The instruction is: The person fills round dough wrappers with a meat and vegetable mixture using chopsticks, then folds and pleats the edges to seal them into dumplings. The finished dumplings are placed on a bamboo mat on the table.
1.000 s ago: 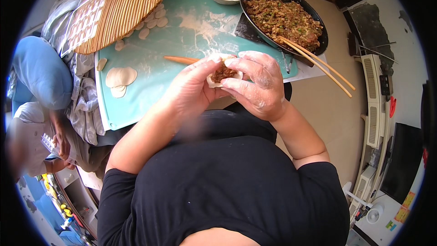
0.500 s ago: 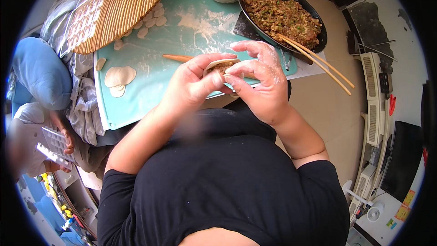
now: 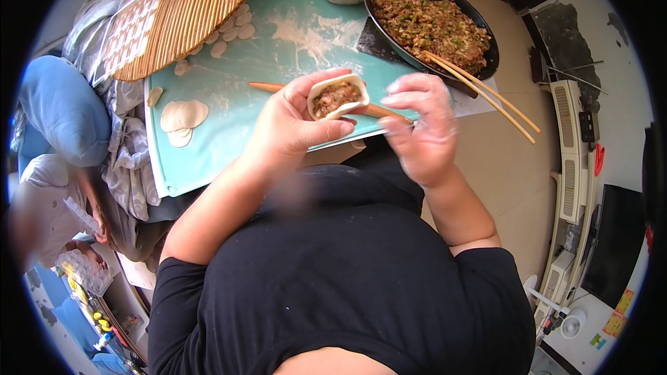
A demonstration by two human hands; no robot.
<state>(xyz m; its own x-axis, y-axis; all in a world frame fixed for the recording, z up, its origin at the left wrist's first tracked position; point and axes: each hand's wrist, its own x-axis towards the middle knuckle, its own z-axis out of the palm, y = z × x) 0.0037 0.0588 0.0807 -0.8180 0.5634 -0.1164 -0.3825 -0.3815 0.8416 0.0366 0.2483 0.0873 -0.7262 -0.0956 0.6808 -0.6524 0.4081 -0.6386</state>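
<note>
Cupped in my left hand (image 3: 292, 114) is an unsealed dumpling (image 3: 337, 99), a pale wrapper folded up around brown minced filling. The thumb and fingers grip its near and far edges. My right hand (image 3: 425, 132), dusted with flour and slightly blurred, is just to the right, apart from the dumpling, its fingers spread with nothing in them. Under both hands a wooden rolling pin (image 3: 262, 87) lies on the turquoise mat (image 3: 201, 167), partly hidden. Rolled-out wrappers (image 3: 183, 117) overlap at the mat's left.
A black pan (image 3: 495, 66) of filling (image 3: 431, 24) stands far right, with chopsticks (image 3: 497, 105) across its rim. Behind are a flour bowl (image 3: 340, 0), small dough rounds (image 3: 236, 30) and a round reed tray (image 3: 198, 10). At left another person (image 3: 52, 191) handles clear plastic trays.
My right hand has let go of the wrapper's edge and moved right. The dumpling now shows its filling openly. The other person's plastic trays have moved apart.
</note>
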